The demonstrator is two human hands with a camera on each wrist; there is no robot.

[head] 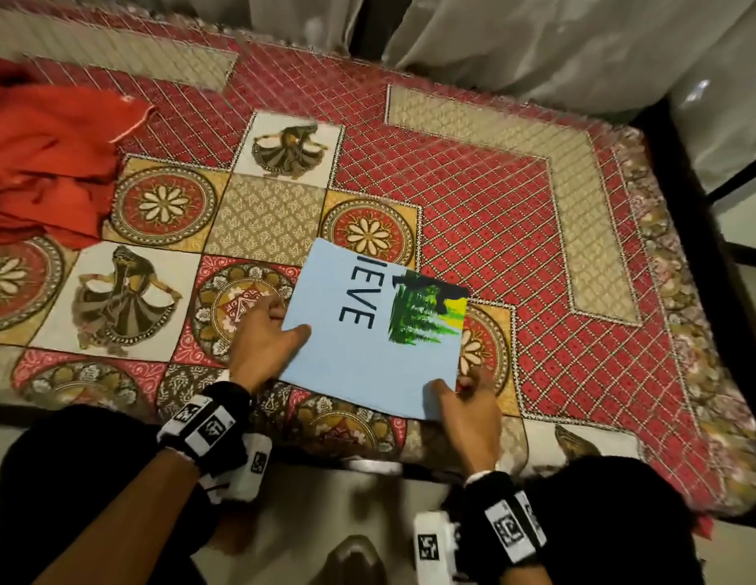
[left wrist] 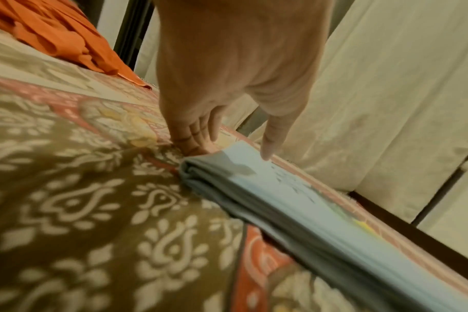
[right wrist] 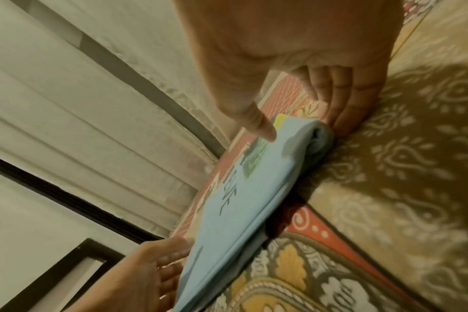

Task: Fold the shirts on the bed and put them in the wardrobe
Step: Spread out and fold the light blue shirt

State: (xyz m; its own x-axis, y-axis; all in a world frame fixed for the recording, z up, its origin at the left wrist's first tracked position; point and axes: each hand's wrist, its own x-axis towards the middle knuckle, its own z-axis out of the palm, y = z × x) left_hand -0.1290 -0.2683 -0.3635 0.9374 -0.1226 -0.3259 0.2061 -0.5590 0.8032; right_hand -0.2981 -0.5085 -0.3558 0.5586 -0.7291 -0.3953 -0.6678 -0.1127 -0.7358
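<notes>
A folded light-blue shirt [head: 368, 327] is gripped at opposite edges on the bed [head: 536, 230], thumbs on top, by the left hand [head: 266, 344] and right hand [head: 469, 411].

The head view looks steeply down over the bed [head: 473, 196] from its near edge; each wrist view skims low along its hand, very close, toward the far edge; all three share the folded blue shirt [head: 368, 331].

- Left hand [head: 264, 344]: thumb on top, fingers tucked beneath the folded shirt's [head: 363, 331] edge.
- Right hand [head: 469, 409]: the same pinch at the near corner.
</notes>
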